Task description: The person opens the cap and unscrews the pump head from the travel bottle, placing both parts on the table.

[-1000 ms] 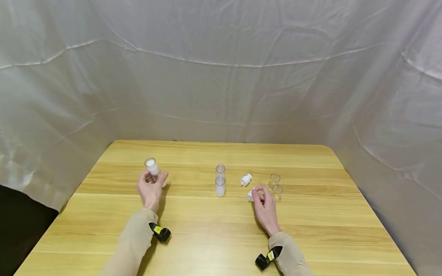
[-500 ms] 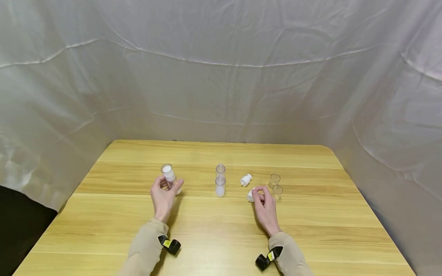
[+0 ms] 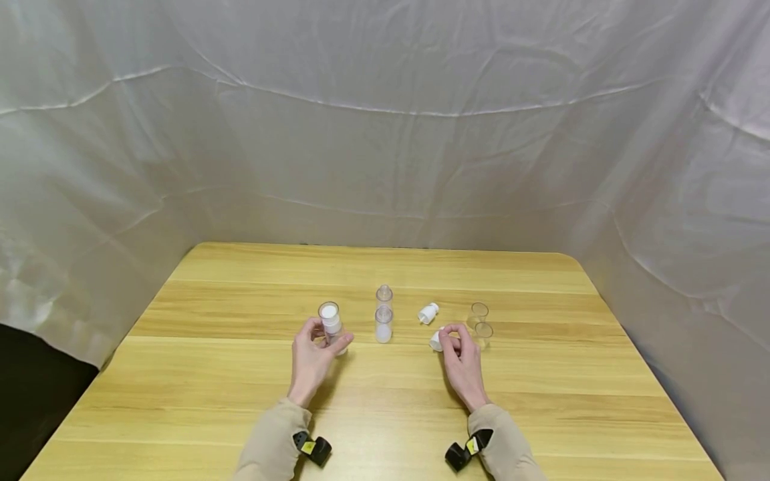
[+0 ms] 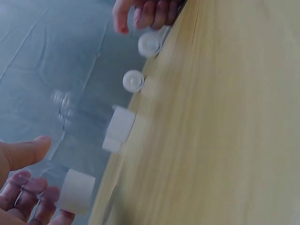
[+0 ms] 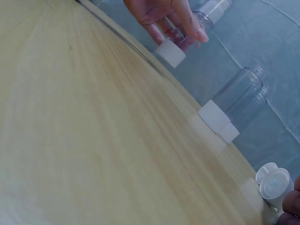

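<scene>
Fingers of a person's left hand (image 3: 311,361) curl round a clear, cylindrical, white-topped plastic bottle (image 3: 331,326), lower centre-left of the frame; at lower centre-right, the right hand (image 3: 462,364) pinches a small white plastic cap (image 3: 435,341).

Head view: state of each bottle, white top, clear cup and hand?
Held bottle: raised, its top fitted
Nearer bottle: upright, untopped
Farther bottle: upright, untopped
Farther white top: lying loose
Nearer white top: pinched
Nearer clear cup: standing
Farther clear cup: standing
Left hand: gripping held bottle
Right hand: pinching nearer white top
</scene>
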Motion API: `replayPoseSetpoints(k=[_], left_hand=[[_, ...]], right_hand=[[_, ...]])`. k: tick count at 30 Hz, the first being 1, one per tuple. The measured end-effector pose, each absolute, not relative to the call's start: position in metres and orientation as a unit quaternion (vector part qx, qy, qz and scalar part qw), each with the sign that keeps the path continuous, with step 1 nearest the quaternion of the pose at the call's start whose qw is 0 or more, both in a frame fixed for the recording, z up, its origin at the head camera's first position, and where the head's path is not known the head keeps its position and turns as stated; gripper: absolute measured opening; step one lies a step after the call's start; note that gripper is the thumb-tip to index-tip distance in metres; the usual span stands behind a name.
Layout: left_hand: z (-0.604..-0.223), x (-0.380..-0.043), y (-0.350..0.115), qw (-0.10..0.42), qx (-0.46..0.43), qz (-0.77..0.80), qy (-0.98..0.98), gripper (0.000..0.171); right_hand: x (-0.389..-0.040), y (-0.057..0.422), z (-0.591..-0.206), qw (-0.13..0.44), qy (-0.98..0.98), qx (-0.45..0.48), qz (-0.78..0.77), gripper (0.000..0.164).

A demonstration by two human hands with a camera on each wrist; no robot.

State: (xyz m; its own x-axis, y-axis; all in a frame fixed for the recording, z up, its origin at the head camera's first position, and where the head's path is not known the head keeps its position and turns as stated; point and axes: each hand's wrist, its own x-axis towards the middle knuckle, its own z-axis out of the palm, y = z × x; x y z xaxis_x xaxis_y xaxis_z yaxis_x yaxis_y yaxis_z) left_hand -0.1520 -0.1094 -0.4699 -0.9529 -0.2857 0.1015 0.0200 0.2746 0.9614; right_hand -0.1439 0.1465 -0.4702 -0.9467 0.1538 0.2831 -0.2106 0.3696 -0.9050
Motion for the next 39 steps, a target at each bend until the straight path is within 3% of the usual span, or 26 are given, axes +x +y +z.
replayPoseSetpoints(k=[20,39], left_hand=[[-0.465,-0.141,-0.073,-0.047,-0.077,-0.621,-0.778,0.048],[-0.472,-0.141,-0.070,-0.073,-0.117,-0.606,-0.783,0.050]], right_hand=[[-0.144,0.148,-0.472,0.165,-0.810,0.021,0.563,0.009],[-0.144,0.147,-0.470,0.165,-0.804,0.025,0.570,0.009]])
